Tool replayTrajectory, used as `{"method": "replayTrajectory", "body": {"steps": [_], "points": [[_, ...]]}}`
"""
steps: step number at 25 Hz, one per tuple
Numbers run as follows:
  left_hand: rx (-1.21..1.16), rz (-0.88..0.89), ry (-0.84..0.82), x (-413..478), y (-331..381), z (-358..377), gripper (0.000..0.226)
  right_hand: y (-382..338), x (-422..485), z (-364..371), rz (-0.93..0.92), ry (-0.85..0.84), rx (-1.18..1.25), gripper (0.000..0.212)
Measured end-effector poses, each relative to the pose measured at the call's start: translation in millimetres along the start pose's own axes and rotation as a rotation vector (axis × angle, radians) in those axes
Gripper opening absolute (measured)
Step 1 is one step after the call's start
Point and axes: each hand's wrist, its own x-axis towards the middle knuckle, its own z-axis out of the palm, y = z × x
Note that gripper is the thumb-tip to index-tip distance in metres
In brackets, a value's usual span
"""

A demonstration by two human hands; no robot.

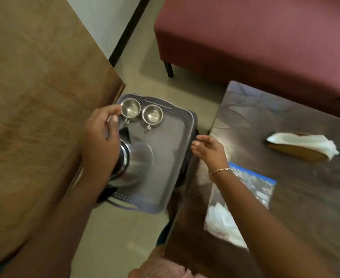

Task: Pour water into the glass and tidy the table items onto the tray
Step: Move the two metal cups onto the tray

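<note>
Between the wooden table at left and the dark table at right, a steel tray is seen bearing two cups at its far end and a jug at its near left, while the left hand is curled over the jug, its hold not discernible, and the right hand is loosely spread, nothing held, beside the right rim.

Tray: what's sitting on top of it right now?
Two empty steel cups and a steel kettle. The left hand hides the kettle's left part and the tray beneath.
</note>
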Motion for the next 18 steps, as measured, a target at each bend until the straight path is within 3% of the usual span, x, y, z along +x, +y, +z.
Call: {"method": "replayTrajectory", "body": {"steps": [3, 8, 11, 13, 18], "points": [[0.126, 0.293, -0.080, -87.4, 29.2, 39.7, 0.027, 15.5, -29.6, -91.7, -0.078, 0.114, -0.139, 0.019], [0.292, 0.439, -0.501, -213.8, 33.0, 121.3, 0.041, 52.4, -66.5, -204.1, 0.015, 0.359, -0.270, 0.029], [0.526, 0.544, -0.754, -253.4, 24.4, 155.6, 0.060, 86.6, -76.6, -232.6, 0.174, 0.391, -0.376, 0.020], [0.600, 0.577, -0.914, -269.8, 18.5, 170.4, 0.084, 106.0, -81.9, -238.5, 0.271, 0.362, -0.378, 0.018], [0.689, 0.662, -0.979, -284.8, 1.2, 192.9, 0.096, 123.3, -86.1, -231.2, 0.366, 0.297, -0.258, 0.018]]}}
